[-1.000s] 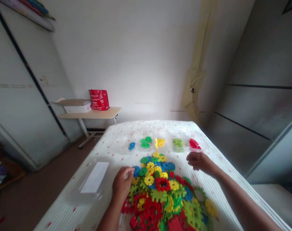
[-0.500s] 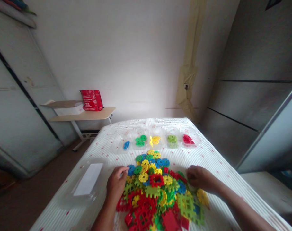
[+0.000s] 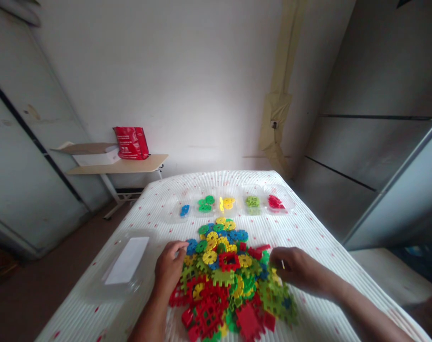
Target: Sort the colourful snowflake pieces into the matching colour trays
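Note:
My left hand (image 3: 170, 262) rests on the left side of a heap of plastic building pieces, fingers curled, fingertips against a blue notched disc (image 3: 191, 246). Whether it grips that disc is hidden. On the heap's right side my right hand (image 3: 294, 267) is bent down with curled fingers, a yellow piece (image 3: 275, 276) showing just below them. What it holds, if anything, cannot be made out. Between the hands lie yellow notched discs (image 3: 210, 257), a red square frame (image 3: 229, 261), light green toothed squares (image 3: 223, 277) and red lattice pieces (image 3: 209, 311).
Clear plastic trays line the far side, holding blue (image 3: 185, 210), green (image 3: 206, 204), yellow (image 3: 228, 203), light green (image 3: 252, 203) and red pieces (image 3: 274, 202). A clear container with white paper (image 3: 127, 260) lies left. Beyond stands a side table (image 3: 137, 164) with a red bag (image 3: 131, 143).
My right hand has moved slightly left, closer to the heap. The yellow disc at the heap's right edge no longer shows there. My left hand stays by the blue disc; the view has shifted slightly.

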{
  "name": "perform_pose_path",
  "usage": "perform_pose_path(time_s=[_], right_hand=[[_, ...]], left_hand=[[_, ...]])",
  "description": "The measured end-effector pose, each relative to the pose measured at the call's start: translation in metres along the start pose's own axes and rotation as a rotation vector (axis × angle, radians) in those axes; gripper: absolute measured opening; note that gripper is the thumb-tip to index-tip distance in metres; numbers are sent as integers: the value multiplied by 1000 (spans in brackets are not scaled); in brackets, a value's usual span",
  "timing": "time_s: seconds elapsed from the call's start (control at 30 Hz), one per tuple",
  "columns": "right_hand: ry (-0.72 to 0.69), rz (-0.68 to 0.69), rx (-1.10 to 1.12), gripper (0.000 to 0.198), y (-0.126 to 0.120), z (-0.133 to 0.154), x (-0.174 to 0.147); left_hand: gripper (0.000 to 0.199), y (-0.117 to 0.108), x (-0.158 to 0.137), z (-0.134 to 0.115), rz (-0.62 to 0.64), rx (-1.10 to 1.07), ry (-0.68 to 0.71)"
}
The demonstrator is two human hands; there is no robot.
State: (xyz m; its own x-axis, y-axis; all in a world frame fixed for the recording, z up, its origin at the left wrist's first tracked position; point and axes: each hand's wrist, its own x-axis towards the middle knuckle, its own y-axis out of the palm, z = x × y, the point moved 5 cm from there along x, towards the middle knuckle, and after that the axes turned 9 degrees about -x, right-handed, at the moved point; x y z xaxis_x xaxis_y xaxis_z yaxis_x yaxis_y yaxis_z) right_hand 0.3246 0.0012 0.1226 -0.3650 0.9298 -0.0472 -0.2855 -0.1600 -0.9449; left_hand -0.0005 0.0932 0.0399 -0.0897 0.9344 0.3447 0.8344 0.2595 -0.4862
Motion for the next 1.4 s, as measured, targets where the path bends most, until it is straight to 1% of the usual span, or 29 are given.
perform_pose_path(time_s=[0.1,0.2,0.27,0.37,0.57,0.63,0.8,0.9,0.97,1.03,1.2,1.27,1.4], right_hand=[[-24,65,-36,18,18,14,-3],[9,77,-83,21,32,21,-3],[36,68,-109,23,36,22,-2],[31,80,-92,24,39,20,0],[52,128,-2,15,39,3,7],[59,158,63,14,37,-2,9],[98,179,259,13,23,-18,14],[111,199,378,10,16,-26,17],[108,182,467,6,10,-31,20],[136,139,555,6,4,-40,24],[300,-43,713,11,3,-77,39],[371,-106,686,12,7,-92,45],[530,-186,520,8,14,-111,50]], left_hand=[[26,0,0,-1,4,-1,3],[26,-1,0,-2,-2,-5,-2],[25,-1,0,-2,-6,-8,-7],[26,-1,0,-2,0,-13,-12],[27,-2,0,-5,-10,-24,-6],[27,-2,-1,-6,-10,-24,-4],[26,-2,-1,-3,-6,-23,-3],[26,-1,0,-2,-3,-23,-2],[26,-1,0,-2,-1,-22,-3],[26,-2,0,-3,-7,-21,-2],[25,-2,0,-4,-24,-21,-3],[25,-2,0,-4,-29,-20,3],[26,-2,0,-4,-22,-15,4]])
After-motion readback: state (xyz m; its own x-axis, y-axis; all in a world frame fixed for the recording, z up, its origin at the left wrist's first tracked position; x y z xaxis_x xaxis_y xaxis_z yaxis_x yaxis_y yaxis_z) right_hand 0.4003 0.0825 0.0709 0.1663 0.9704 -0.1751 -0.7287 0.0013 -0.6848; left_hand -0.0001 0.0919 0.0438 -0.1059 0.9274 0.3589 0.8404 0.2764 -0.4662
